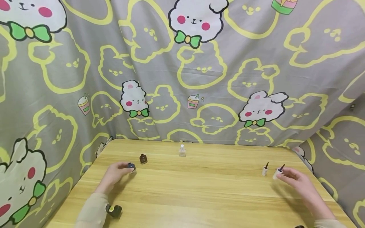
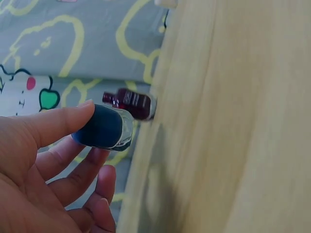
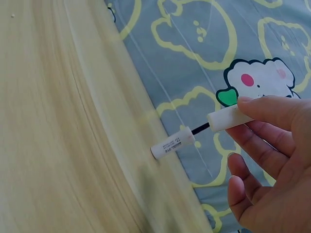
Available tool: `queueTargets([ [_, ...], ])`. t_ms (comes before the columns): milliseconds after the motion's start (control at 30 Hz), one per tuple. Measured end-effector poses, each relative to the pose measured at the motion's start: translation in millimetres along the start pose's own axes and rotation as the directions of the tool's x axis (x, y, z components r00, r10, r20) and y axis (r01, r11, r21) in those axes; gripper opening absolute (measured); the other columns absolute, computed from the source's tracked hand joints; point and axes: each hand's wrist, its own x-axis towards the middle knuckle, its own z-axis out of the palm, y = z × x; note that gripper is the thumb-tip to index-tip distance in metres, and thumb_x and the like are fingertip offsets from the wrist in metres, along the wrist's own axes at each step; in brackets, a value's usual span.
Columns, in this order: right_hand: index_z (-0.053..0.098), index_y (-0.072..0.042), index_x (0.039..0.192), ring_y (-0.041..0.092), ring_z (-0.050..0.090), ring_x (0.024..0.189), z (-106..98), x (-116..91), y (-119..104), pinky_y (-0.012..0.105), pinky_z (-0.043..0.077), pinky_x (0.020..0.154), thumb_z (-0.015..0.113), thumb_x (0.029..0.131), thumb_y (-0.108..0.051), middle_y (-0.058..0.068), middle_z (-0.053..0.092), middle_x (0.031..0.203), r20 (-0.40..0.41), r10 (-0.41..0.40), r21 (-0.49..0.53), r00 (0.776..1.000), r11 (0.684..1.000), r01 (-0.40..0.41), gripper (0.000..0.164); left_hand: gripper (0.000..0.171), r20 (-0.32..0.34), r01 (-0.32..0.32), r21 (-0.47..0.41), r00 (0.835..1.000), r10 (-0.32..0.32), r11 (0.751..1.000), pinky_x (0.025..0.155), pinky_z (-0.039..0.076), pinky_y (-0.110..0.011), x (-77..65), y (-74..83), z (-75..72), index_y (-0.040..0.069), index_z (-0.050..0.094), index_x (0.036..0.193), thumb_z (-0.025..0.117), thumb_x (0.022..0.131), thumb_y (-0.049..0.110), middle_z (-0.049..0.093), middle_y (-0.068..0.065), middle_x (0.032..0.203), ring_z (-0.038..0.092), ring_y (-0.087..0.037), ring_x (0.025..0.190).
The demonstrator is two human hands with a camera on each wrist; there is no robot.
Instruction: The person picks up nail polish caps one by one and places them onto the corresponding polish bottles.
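Note:
My left hand pinches a small nail polish bottle with dark blue contents and a clear glass base, between thumb and fingers. Just beyond it, a dark red nail polish bottle stands with its narrow neck bare. On the right, my right hand pinches a white nail polish cap between thumb and fingers. In the head view that cap's dark brush points up. Beside it a second white cap stands on the table, small print on its side, its dark brush upward.
A clear bottle with a white cap stands near the back edge of the wooden table. Curtains with cartoon animals hang behind and along both sides. A dark device sits at the left forearm.

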Motion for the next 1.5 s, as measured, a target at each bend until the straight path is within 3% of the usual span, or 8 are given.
queueTargets([
  [233,0.059,0.003,0.120,-0.018,0.048,0.089,6.8,-0.4,-9.5,0.015,0.040,0.073,0.065,0.094,-0.029,-0.033,0.061,0.092,-0.024,-0.040,-0.021,0.999,0.999,0.039,0.042,0.044,0.027,-0.045,-0.022,0.999,0.046,0.999,0.105,0.038,-0.055,1.1,13.4,10.3,-0.004,0.061,0.121,0.072,0.087,0.023,0.064,-0.022,0.123,0.056,-0.035,0.117],
  [400,0.059,0.005,0.119,-0.019,0.047,0.090,11.2,0.0,-17.4,0.014,0.039,0.073,0.066,0.093,-0.027,-0.033,0.061,0.091,-0.037,-0.073,-0.020,0.997,0.997,0.072,0.041,0.041,0.033,-0.056,-0.037,0.998,0.057,0.998,0.088,0.047,-0.035,5.0,22.1,18.1,-0.003,0.064,0.117,0.074,0.085,0.020,0.070,-0.015,0.109,0.063,-0.018,0.092],
  [533,0.057,0.006,0.121,-0.020,0.046,0.090,14.1,0.5,-21.9,0.014,0.039,0.073,0.066,0.093,-0.028,-0.033,0.060,0.091,-0.022,-0.069,-0.028,0.997,0.997,0.068,0.045,0.038,0.046,-0.076,-0.072,0.996,0.080,0.994,0.079,0.049,-0.027,7.5,27.7,24.9,-0.005,0.065,0.114,0.075,0.084,0.016,0.072,-0.014,0.104,0.062,-0.011,0.085],
  [700,0.058,0.008,0.120,-0.017,0.049,0.088,21.3,2.3,-26.4,0.012,0.041,0.073,0.067,0.092,-0.023,-0.031,0.062,0.090,-0.027,-0.105,-0.021,0.994,0.994,0.104,0.042,0.037,0.060,-0.099,-0.111,0.993,0.106,0.989,0.075,0.054,-0.028,10.6,34.3,33.4,-0.008,0.065,0.114,0.075,0.083,0.011,0.071,-0.019,0.105,0.063,-0.011,0.084],
  [933,0.063,0.007,0.114,-0.014,0.052,0.086,31.7,6.1,-32.8,0.012,0.044,0.073,0.069,0.090,-0.016,-0.030,0.062,0.090,-0.049,-0.200,-0.030,0.979,0.980,0.198,0.034,0.035,0.070,-0.118,-0.036,0.990,0.121,0.992,0.079,0.048,-0.027,13.7,42.8,42.9,-0.003,0.068,0.111,0.077,0.082,0.016,0.071,-0.014,0.102,0.061,-0.013,0.087],
  [1500,0.065,-0.001,0.112,-0.009,0.054,0.085,43.8,10.7,-48.1,0.018,0.046,0.073,0.068,0.091,-0.018,-0.021,0.064,0.090,-0.003,-0.195,-0.065,0.981,0.979,0.194,0.027,0.026,0.132,-0.162,-0.049,0.977,0.167,0.986,0.081,0.048,-0.030,12.0,67.9,65.6,0.003,0.071,0.104,0.077,0.083,0.018,0.070,-0.010,0.105,0.062,-0.017,0.092],
])
